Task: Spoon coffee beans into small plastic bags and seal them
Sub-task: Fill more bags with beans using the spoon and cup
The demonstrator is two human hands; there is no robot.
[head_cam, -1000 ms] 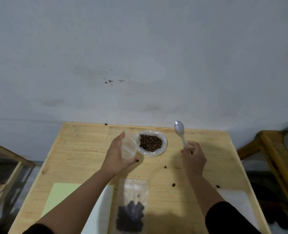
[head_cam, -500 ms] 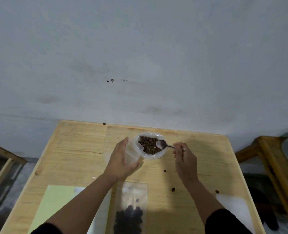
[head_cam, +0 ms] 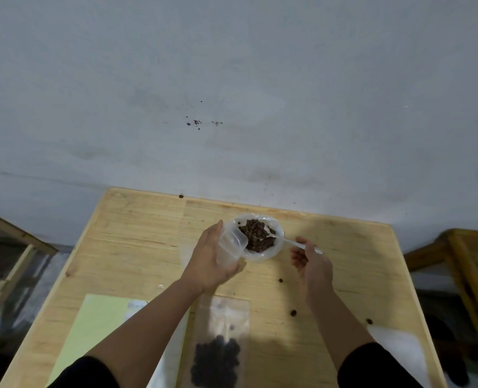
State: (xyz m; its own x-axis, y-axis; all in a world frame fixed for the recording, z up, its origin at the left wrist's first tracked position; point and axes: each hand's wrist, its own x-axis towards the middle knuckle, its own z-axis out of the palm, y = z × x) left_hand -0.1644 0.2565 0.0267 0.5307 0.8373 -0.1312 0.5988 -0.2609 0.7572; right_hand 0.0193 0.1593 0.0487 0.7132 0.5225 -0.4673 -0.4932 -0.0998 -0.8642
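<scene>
Nearest me on the tabletop (head_cam: 137,247) lies a filled bag (head_cam: 218,348). Beyond it my left hand (head_cam: 214,261) grips an empty plastic bag (head_cam: 230,245) beside the bowl (head_cam: 260,256), while my right hand (head_cam: 310,261) pinches the spoon (head_cam: 277,238), dipped into the coffee beans (head_cam: 256,238).

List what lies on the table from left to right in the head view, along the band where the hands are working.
Left hand gripping an empty plastic bag → bowl of coffee beans → spoon dipped into the beans → right hand holding the spoon's handle.
</scene>
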